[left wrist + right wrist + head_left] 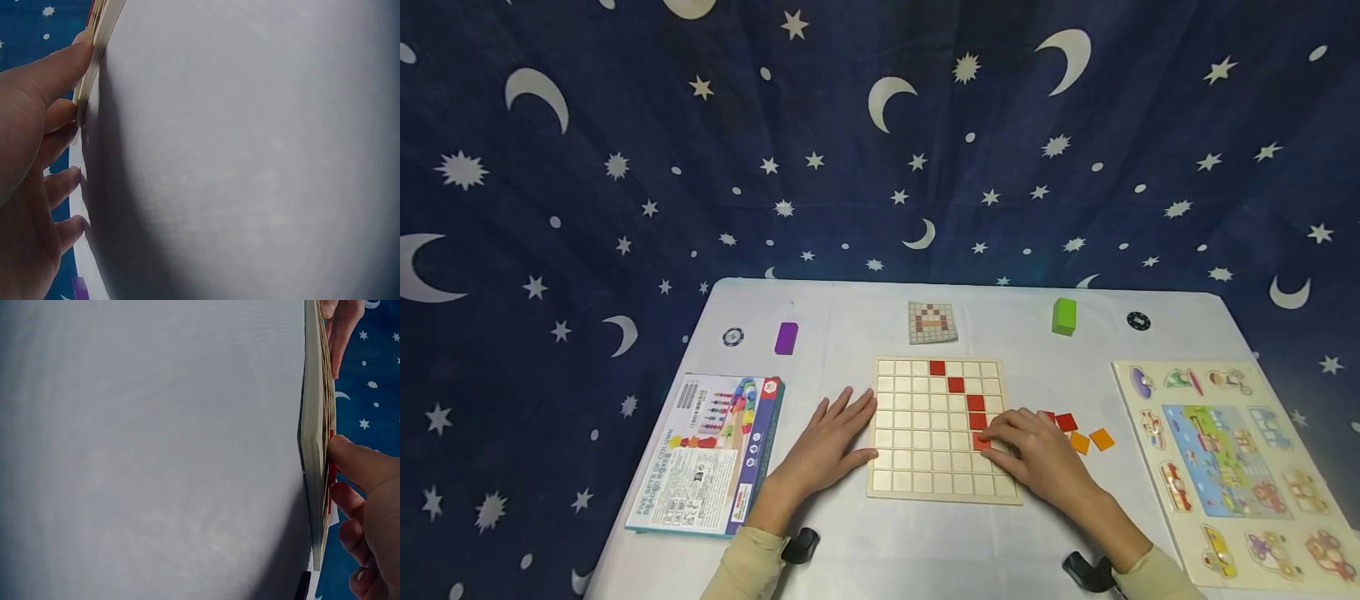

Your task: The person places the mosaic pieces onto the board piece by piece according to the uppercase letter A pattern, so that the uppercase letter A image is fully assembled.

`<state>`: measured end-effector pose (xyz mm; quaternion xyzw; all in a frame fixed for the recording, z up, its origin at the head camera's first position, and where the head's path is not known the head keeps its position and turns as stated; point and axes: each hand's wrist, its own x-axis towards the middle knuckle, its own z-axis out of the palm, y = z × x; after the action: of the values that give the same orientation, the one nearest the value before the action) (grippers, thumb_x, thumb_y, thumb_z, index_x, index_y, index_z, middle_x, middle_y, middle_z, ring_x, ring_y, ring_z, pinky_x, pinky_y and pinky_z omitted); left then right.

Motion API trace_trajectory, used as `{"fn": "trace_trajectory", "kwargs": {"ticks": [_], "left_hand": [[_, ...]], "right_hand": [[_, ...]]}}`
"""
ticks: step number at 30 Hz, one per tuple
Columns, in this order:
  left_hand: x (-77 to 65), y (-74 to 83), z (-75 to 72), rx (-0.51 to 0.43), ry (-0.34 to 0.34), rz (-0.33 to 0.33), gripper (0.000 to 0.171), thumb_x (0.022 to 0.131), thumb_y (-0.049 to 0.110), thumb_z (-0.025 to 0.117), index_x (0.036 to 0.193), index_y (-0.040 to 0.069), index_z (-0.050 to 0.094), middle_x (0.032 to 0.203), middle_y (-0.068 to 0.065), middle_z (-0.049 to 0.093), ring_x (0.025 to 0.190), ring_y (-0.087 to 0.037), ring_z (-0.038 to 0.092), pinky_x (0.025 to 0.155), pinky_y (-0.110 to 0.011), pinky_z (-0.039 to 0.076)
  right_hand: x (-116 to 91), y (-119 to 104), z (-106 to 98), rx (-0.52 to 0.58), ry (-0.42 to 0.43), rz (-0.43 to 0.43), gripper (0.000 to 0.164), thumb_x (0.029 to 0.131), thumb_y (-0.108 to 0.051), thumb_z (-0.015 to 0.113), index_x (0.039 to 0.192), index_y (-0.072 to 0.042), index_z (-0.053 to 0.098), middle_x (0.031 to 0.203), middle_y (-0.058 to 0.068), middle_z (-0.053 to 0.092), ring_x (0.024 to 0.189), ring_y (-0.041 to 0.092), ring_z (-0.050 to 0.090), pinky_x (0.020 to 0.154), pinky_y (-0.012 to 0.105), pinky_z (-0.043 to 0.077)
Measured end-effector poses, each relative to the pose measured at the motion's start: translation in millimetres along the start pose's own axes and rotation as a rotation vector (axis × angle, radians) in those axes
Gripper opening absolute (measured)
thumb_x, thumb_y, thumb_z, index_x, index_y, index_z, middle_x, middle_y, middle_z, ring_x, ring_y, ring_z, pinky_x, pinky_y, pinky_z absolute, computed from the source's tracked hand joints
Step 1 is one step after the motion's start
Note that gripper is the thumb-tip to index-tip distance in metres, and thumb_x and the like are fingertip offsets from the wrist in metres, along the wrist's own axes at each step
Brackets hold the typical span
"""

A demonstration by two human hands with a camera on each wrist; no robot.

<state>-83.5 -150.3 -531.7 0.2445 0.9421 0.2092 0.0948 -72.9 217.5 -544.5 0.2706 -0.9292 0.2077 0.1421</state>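
A wooden grid board (pixel 917 460) lies in the middle of the table, with several red square tiles (pixel 956 385) set in its cells in a stepped line. My right hand (pixel 1041 454) is over the board's right side, its thumb and fingers pinching a red tile (pixel 981 442) at a cell in that line. The palm hides part of the board's right edge. On the opposite side, my left hand (pixel 831 446) lies with fingers extended, touching the board's left edge. The left wrist view shows the thumb (pixel 65 69) against that edge.
Loose red (pixel 1066 422) and orange tiles (pixel 1102 439) lie right of the board. Behind it is a pattern card (pixel 932 323). A purple block (pixel 786 338), green block (pixel 1063 317) and two round chips stand farther back. A box (pixel 707 450) and picture puzzle (pixel 1232 475) flank the board.
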Motion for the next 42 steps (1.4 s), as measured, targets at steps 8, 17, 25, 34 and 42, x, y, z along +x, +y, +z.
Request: {"fn": "trace_trajectory", "kwargs": {"ticks": [8, 17, 25, 34, 42], "left_hand": [[-0.4, -2.8, 2.3, -0.004, -0.002, -0.004, 0.078, 0.102, 0.046, 0.068, 0.166, 0.012, 0.039, 0.175, -0.004, 0.035, 0.166, -0.038, 0.024, 0.133, -0.066, 0.021], [-1.4, -3.2, 0.3, 0.002, -0.002, -0.011, 0.078, 0.103, 0.046, 0.068, 0.166, 0.012, 0.039, 0.176, -0.004, 0.035, 0.166, -0.038, 0.024, 0.133, -0.066, 0.02], [-0.3, -3.2, 1.1, -0.006, 0.005, 0.001, 0.078, 0.102, 0.046, 0.068, 0.166, 0.012, 0.038, 0.176, -0.004, 0.035, 0.167, -0.038, 0.023, 0.133, -0.066, 0.02], [0.1, -1.0, 0.4, -0.007, 0.001, 0.003, 0.078, 0.102, 0.046, 0.068, 0.166, 0.012, 0.039, 0.175, -0.004, 0.036, 0.166, -0.038, 0.024, 0.133, -0.066, 0.021], [1.2, -1.8, -0.1, -0.003, -0.007, 0.006, 0.079, 0.102, 0.046, 0.068, 0.167, 0.012, 0.037, 0.176, -0.004, 0.035, 0.166, -0.038, 0.023, 0.133, -0.067, 0.021]], "right_hand": [[-2.4, 3.5, -4.4, 0.022, 0.01, 0.012, 0.018, 0.082, -0.028, 0.092, 0.099, -0.025, 0.085, 0.097, -0.013, 0.073, 0.09, 0.007, 0.065, 0.075, 0.033, 0.052], [-15.4, 49.5, -35.4, -0.01, 0.006, 0.236, 0.029, 0.084, -0.015, 0.089, 0.112, -0.016, 0.08, 0.105, 0.002, 0.075, 0.098, 0.024, 0.067, 0.084, 0.046, 0.049], [-15.6, 59.2, -38.7, -0.075, -0.024, 0.326, 0.03, 0.085, -0.019, 0.088, 0.112, -0.011, 0.08, 0.104, 0.009, 0.075, 0.097, 0.031, 0.067, 0.082, 0.049, 0.05], [0.1, 59.0, -43.0, -0.078, -0.133, 0.301, 0.034, 0.087, -0.019, 0.087, 0.118, -0.009, 0.079, 0.107, 0.01, 0.075, 0.088, 0.025, 0.064, 0.081, 0.047, 0.051], [52.7, 31.2, -18.3, -0.031, -0.161, 0.266, 0.034, 0.091, -0.026, 0.084, 0.121, -0.01, 0.079, 0.111, 0.01, 0.075, 0.099, 0.028, 0.068, 0.088, 0.05, 0.053]]}}
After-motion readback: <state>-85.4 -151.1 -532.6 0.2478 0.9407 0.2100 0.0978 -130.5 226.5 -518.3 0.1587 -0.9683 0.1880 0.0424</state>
